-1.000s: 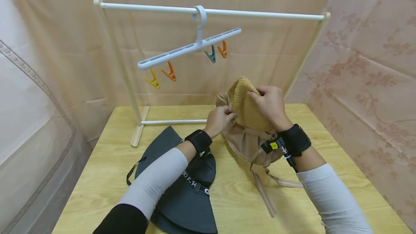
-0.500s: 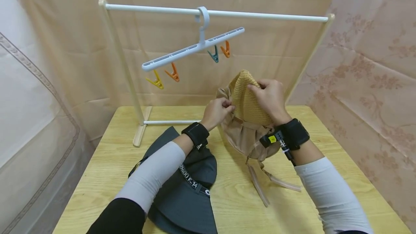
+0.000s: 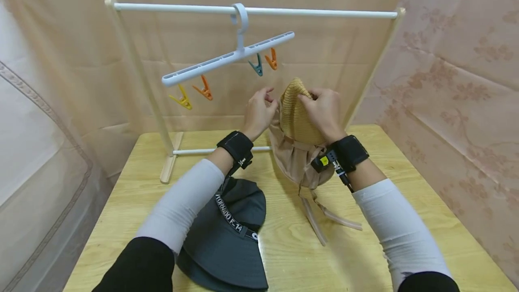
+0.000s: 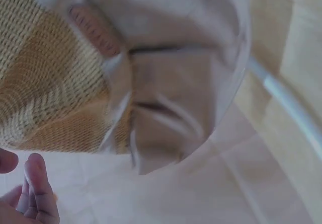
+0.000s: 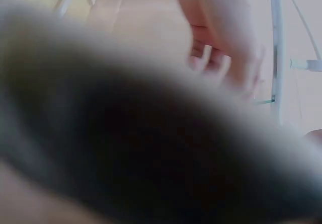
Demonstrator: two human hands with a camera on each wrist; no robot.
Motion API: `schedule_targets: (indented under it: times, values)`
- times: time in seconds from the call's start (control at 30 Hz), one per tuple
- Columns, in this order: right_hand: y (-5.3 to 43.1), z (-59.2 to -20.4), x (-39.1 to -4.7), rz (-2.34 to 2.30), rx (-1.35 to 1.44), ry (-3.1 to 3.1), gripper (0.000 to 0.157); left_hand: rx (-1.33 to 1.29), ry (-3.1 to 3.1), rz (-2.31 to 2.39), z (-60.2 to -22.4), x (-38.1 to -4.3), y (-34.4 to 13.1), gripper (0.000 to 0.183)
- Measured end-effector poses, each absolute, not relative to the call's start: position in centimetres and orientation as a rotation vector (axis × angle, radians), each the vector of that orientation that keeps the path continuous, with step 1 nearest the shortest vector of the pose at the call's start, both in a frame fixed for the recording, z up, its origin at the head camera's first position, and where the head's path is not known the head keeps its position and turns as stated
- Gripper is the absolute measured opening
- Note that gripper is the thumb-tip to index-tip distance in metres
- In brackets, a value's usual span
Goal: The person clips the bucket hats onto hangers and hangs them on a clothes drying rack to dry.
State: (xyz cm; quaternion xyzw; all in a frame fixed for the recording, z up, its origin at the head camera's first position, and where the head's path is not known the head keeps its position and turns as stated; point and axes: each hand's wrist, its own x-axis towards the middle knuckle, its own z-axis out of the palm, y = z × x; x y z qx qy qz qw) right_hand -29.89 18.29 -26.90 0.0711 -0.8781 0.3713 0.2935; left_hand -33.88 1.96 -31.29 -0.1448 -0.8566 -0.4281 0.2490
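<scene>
A sun hat [image 3: 298,125] with a yellow woven crown and a pleated beige fabric brim hangs over the right half of the table, its ties trailing down. My right hand [image 3: 325,109] pinches the top of the crown between thumb and fingers. Just left of the hat is my left hand [image 3: 259,111], its fingers bent loosely with nothing between them. In the left wrist view, those fingers [image 4: 41,191] stand apart from the woven crown [image 4: 55,78]. A blurred dark shape fills much of the right wrist view, with the left hand [image 5: 221,27] behind it.
A white hanger [image 3: 229,60] hooks over the rack's top bar [image 3: 324,12]. Below it hang a yellow clip [image 3: 182,98], a teal clip [image 3: 257,65] and two orange clips [image 3: 204,88]. A dark grey hat [image 3: 223,251] with a lettered band lies on the wooden table [image 3: 308,265].
Both hands and the beige hat have risen slightly. My left hand has let go of the hat's edge and moved up and left of it, while the right keeps its pinch.
</scene>
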Motion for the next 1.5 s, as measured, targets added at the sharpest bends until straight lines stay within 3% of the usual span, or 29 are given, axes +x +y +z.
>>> schedule_targets:
  times: [0.23, 0.7, 1.33, 1.5]
  values:
    - [17.2, -27.2, -30.5, 0.999, 0.211, -2.34, 0.019, -0.414, -2.298, -1.175, -29.2, -34.6, 1.7, 0.055]
    - [16.2, -27.7, -32.1, 0.941, 0.188, -2.413, 0.022, -0.291, -2.444, -1.328, -26.3, -36.5, 3.2, 0.073]
    - [16.6, -28.3, -31.3, 0.994, 0.205, -2.378, 0.021, -0.189, -2.632, -1.19, -23.7, -38.5, 3.5, 0.076]
    - [17.2, -28.4, -31.3, 1.007, 0.206, -2.366, 0.022, -0.16, -2.689, -1.15, -23.5, -38.6, 3.6, 0.069]
